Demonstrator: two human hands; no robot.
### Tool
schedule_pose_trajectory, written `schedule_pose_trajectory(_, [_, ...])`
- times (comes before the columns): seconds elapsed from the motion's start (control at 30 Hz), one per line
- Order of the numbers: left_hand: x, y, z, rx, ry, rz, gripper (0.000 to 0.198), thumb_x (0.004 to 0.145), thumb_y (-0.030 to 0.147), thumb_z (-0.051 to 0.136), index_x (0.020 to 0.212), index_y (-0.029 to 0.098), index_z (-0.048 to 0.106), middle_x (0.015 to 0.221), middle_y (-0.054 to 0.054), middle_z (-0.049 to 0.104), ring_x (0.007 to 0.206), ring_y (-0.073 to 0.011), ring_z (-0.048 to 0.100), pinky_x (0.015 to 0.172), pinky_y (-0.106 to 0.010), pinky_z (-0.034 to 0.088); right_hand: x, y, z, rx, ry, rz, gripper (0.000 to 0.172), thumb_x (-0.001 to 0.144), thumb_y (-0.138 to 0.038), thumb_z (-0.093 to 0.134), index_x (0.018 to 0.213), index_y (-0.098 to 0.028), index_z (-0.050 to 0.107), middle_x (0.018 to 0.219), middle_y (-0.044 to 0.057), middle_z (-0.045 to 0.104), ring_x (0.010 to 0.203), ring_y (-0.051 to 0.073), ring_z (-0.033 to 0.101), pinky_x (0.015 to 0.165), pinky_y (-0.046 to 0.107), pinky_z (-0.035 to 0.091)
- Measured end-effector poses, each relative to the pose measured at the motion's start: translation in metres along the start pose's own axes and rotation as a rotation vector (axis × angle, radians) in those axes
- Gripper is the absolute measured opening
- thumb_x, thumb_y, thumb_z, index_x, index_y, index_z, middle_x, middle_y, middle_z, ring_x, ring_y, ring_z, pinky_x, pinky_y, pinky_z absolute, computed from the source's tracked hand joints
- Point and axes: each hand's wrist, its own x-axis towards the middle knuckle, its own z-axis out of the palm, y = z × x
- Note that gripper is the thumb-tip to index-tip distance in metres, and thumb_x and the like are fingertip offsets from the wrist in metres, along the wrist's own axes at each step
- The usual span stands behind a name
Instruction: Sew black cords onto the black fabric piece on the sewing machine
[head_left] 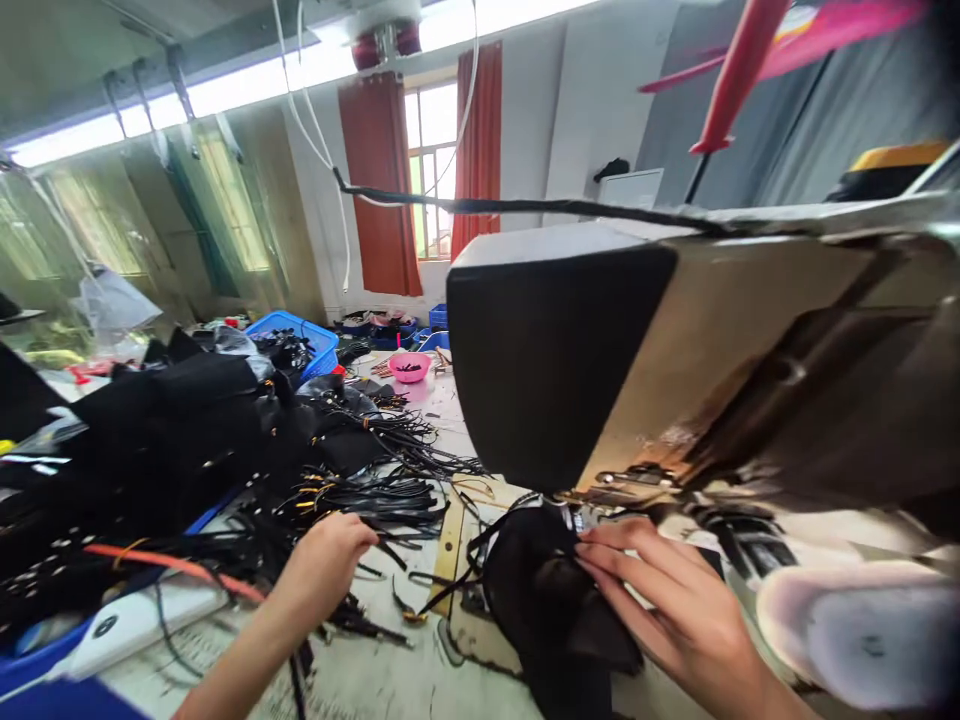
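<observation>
- The table (405,685) spreads under everything, cluttered on its left half.
- The machine (555,370) fills the right, its head overhanging the work; its lower edge hides where the needle would meet the cloth.
- A black pile (172,410) heaps up on the left, well apart from the cloth.
- The right hand (667,600) comes in from the lower right, back upward, fingers long, side by side, reaching left; their tips touch the cloth's upper right edge. The thumb is hidden, so I cannot tell whether it pinches or only presses.
- The black cloth (540,590) lies just below the machine's head, its long axis running from there down toward the bottom edge, leaning slightly right; one flap points lower right.
- The left hand (330,550) reaches up from the lower left, fingers curled and pressed together; a strap end shows by the thumb, but I cannot tell whether it is held.
- Loose straps (397,500) lie just beyond the left hand.
- A blue basket (322,350) stands farther back.
- A pink bowl (411,368) sits near it.
</observation>
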Motion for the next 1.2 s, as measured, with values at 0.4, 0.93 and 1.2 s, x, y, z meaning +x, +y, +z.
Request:
schedule_pose_trajectory(0.4, [0.01,-0.013,0.014,0.072,-0.187,0.077,0.015,0.087,0.014,0.057,0.08,0.018,0.069,0.092,-0.005,0.07,0.092,-0.0204,0.059,0.082,-0.032,0.043,0.014,-0.008,-0.002,0.037,0.002,-0.071,0.019,0.088,-0.01,0.06,0.101,-0.022,0.067,0.086,0.005,0.072,0.082,0.018,0.07,0.074,0.028,0.057])
schedule_pose_trajectory(0.93, [0.043,0.015,-0.017,-0.01,0.078,0.32,0.022,0.095,0.022,0.049,0.095,0.019,0.071,0.085,-0.004,0.067,0.076,-0.0123,0.062,0.07,-0.023,0.049,0.01,-0.011,-0.003,-0.016,-0.03,-0.051,0.018,0.092,-0.011,0.052,0.101,-0.018,0.066,0.093,0.007,0.073,0.087,0.019,0.071,0.077,0.031,0.059])
schedule_pose_trajectory(1.2, [0.081,0.123,-0.023,-0.483,0.398,0.734,0.022,0.094,0.025,0.054,0.096,0.024,0.076,0.085,-0.002,0.078,0.075,-0.0136,0.073,0.071,-0.02,0.058,-0.008,-0.008,-0.005,-0.086,-0.172,0.025,0.028,0.091,-0.015,0.051,0.115,-0.019,0.065,0.106,0.011,0.072,0.098,0.02,0.069,0.084,0.03,0.058])
